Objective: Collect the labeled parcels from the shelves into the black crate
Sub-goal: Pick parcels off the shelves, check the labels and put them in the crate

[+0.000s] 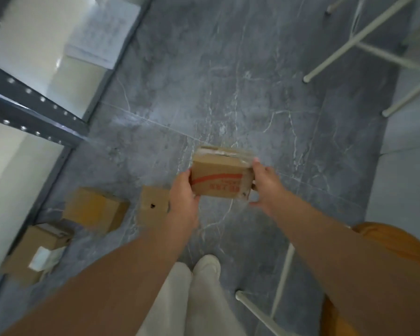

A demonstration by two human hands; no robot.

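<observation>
I hold a small cardboard parcel (pixel 222 174) with a red stripe and red print above the grey floor, at mid-frame. My left hand (pixel 183 197) grips its left end, thumb on the near face. My right hand (pixel 264 185) holds its right end, fingers curled round the corner. Clear tape runs along the parcel's top edge. The black crate is not in view.
A dark metal shelf frame (pixel 31 112) with white shelf boards stands on the left, with a sheet of paper (pixel 99 37) on it. Three cardboard boxes (pixel 96 210) lie on the floor at lower left. White table legs (pixel 364 42) stand at upper right and lower right.
</observation>
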